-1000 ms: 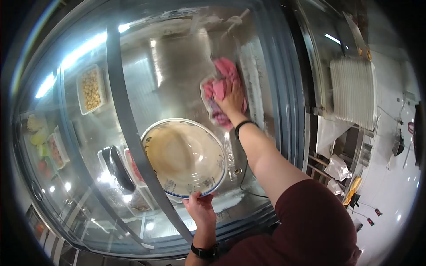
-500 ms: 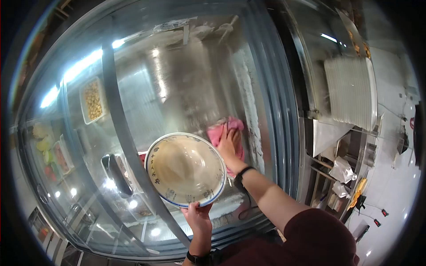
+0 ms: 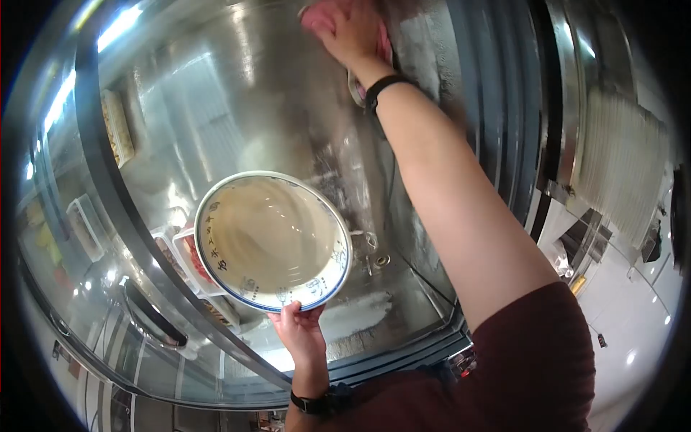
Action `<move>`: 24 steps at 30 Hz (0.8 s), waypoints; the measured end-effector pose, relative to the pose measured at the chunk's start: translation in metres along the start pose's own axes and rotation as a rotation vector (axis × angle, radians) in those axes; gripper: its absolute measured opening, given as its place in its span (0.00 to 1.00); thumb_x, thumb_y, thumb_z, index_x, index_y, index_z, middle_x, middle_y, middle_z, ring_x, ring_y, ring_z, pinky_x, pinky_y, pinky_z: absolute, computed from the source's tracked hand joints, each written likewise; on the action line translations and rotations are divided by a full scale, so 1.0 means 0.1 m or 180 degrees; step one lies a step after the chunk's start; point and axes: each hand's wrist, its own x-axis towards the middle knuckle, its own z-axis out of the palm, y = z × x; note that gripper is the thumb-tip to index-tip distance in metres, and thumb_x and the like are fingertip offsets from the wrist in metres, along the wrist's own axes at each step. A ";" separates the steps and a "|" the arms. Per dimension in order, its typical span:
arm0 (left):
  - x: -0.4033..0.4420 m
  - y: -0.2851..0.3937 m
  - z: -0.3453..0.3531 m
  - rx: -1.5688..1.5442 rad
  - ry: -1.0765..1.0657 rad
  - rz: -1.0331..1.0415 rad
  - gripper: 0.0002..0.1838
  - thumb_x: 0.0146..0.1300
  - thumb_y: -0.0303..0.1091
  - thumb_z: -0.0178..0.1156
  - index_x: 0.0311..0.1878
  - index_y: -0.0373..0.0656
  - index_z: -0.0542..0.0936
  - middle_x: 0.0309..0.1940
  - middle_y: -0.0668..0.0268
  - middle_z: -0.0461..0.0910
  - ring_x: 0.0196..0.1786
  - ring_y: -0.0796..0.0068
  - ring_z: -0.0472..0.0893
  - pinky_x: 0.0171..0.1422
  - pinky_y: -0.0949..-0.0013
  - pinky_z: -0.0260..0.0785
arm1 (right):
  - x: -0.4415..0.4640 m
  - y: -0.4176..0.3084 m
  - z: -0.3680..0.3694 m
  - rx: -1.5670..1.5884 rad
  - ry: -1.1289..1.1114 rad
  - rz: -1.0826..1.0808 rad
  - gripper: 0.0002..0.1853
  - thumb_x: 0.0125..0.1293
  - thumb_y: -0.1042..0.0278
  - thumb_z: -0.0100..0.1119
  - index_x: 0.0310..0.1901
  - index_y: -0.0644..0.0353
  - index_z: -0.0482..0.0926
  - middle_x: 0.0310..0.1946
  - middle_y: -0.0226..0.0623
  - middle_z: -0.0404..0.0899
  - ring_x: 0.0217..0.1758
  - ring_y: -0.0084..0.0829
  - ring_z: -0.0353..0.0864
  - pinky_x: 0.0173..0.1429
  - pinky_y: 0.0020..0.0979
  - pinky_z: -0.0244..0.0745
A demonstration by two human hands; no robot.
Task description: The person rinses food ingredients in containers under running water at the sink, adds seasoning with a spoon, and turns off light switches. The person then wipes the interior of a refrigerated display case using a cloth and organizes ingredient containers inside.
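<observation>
My left hand grips the near rim of a large white bowl with a blue edge and dark lettering, thumb over the rim. Cloudy liquid appears to fill it. Farther away, at the top of the view, my right hand presses a pink cloth against the wet metal floor of a glass-sided chiller. Fingers lie over the cloth, which is partly cut off by the frame edge. Beside the bowl, a drain fitting shows on the metal.
Left of the bowl are a tub of red food and a container of pale round pieces. A grey frame bar crosses the left side. Stacked white trays stand at right. A dark cable runs near the lower corner.
My right hand has slid the pink cloth away from me, toward the far end of the metal floor. The bowl stays in my left hand, and the camera view has shifted.
</observation>
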 end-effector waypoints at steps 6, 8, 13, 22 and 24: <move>-0.26 0.04 -0.12 -0.0069 -0.0080 -0.0029 0.29 0.50 0.21 0.44 0.58 0.43 0.54 0.44 0.55 0.70 0.40 0.62 0.79 0.38 0.60 0.78 | -1.96 -0.91 -0.37 0.0460 -0.1131 -0.0457 0.33 0.44 0.43 0.56 0.57 0.36 0.67 0.61 0.49 0.57 0.68 0.48 0.46 0.67 0.49 0.39; -0.25 0.02 -0.28 -0.0012 -0.0272 -0.0163 0.28 0.49 0.21 0.45 0.57 0.43 0.55 0.44 0.56 0.71 0.40 0.62 0.79 0.38 0.61 0.79 | -2.78 -1.04 -0.51 0.0266 -0.1384 -0.0641 0.34 0.45 0.45 0.56 0.58 0.38 0.65 0.62 0.47 0.55 0.69 0.45 0.44 0.68 0.47 0.36; -0.36 0.01 -0.29 -0.0102 -0.0362 -0.0034 0.22 0.50 0.22 0.46 0.52 0.40 0.61 0.39 0.57 0.74 0.37 0.64 0.79 0.37 0.61 0.79 | -4.11 -1.04 -1.23 0.1284 -0.2952 -0.1479 0.26 0.51 0.54 0.54 0.55 0.42 0.69 0.67 0.36 0.48 0.71 0.37 0.36 0.70 0.44 0.31; -0.36 -0.08 -0.45 -0.0191 -0.0312 -0.0043 0.20 0.50 0.23 0.47 0.50 0.36 0.63 0.40 0.56 0.73 0.39 0.64 0.78 0.38 0.63 0.78 | -2.81 -0.71 -0.90 0.0572 -0.1154 -0.0723 0.25 0.50 0.49 0.55 0.49 0.52 0.71 0.49 0.44 0.69 0.55 0.43 0.63 0.55 0.43 0.62; -0.37 -0.06 -0.43 -0.0129 -0.0370 0.0007 0.24 0.49 0.22 0.46 0.54 0.38 0.60 0.42 0.56 0.71 0.39 0.63 0.78 0.38 0.63 0.78 | -2.25 -0.52 -0.61 -0.0079 -0.0832 -0.0342 0.29 0.52 0.50 0.54 0.54 0.54 0.66 0.49 0.51 0.67 0.54 0.50 0.62 0.57 0.45 0.60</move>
